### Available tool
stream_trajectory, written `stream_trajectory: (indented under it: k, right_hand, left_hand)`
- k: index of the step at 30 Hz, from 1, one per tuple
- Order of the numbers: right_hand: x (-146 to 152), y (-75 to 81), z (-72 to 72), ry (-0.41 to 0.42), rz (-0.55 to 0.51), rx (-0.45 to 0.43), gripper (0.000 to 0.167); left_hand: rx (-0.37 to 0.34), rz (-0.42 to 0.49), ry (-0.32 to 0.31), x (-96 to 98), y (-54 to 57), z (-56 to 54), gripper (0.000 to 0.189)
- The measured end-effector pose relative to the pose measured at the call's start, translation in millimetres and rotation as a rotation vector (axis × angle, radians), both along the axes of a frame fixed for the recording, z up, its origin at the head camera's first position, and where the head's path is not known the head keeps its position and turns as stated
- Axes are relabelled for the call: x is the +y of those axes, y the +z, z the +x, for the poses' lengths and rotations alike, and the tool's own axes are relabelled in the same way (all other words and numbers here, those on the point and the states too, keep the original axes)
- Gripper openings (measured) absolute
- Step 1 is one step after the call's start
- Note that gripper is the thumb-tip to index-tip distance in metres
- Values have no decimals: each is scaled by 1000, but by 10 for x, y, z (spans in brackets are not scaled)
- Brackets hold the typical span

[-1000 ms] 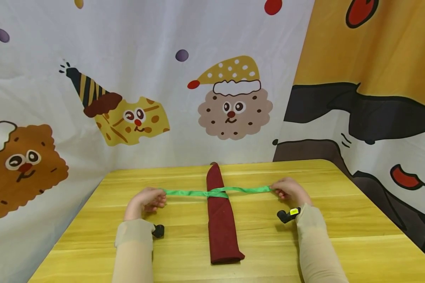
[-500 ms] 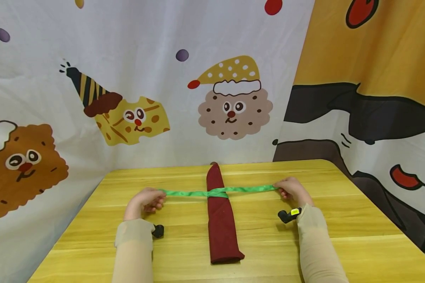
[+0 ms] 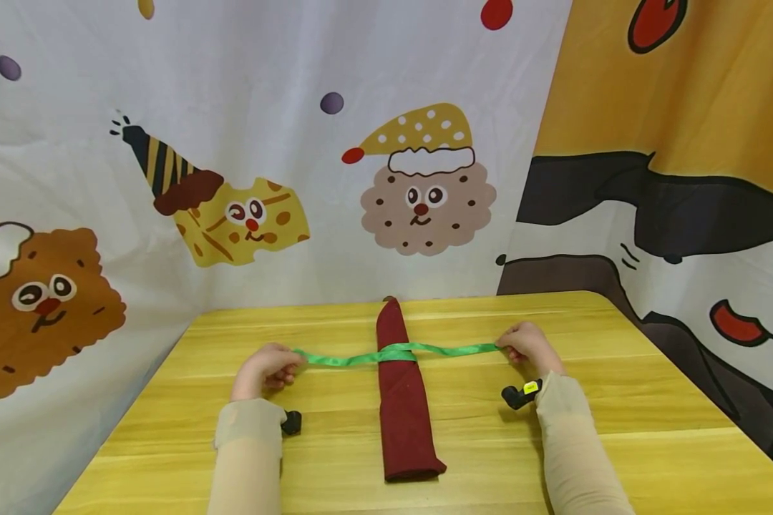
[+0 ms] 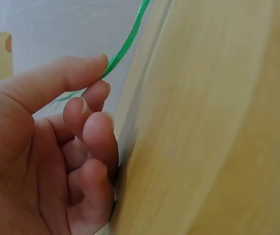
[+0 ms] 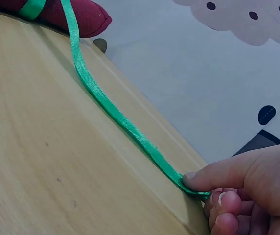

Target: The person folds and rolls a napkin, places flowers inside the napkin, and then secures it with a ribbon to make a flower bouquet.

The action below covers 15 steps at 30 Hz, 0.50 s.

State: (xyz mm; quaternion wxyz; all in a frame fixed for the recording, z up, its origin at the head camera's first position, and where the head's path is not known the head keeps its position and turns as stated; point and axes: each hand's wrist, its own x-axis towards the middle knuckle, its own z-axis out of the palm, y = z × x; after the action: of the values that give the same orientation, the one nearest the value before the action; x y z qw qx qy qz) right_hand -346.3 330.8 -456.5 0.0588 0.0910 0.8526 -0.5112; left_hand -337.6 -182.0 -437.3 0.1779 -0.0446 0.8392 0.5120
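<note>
A long dark red cloth roll (image 3: pixel 404 422) lies lengthwise in the middle of the table. Around its upper part passes a green ribbon (image 3: pixel 396 352), whose two ends stretch out to either side. My left hand (image 3: pixel 270 368) pinches the left end between thumb and forefinger; the left wrist view shows the ribbon (image 4: pixel 125 46) at the fingertips and the other fingers loosely curled. On the opposite side my right hand (image 3: pixel 530 345) pinches the right end, with the ribbon (image 5: pixel 115 115) hanging in a slack curve in the right wrist view. What is inside the roll is hidden.
The wooden table (image 3: pixel 489 443) has its far edge close to a white curtain (image 3: pixel 335 265) printed with cartoon figures. A small dark wrist camera (image 3: pixel 520 395) sits at the right cuff, another (image 3: pixel 291 422) at the left.
The ribbon was pulled nearly straight half a second ago and now sags on both sides. Both hands have come slightly inward. The red roll stays where it was.
</note>
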Motion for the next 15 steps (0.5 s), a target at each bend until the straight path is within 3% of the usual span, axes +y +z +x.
stream_trajectory:
  k: [8, 12, 15]
  right_hand:
    - [71, 14, 57, -8, 25, 26, 16]
    - [206, 10, 72, -80, 87, 91, 19]
    - [278, 68, 78, -156, 194, 163, 25]
  left_hand:
    - [21, -52, 28, -24, 19, 39, 29]
    - [66, -109, 25, -9, 94, 24, 27]
    - [133, -156, -15, 56, 201, 4, 26]
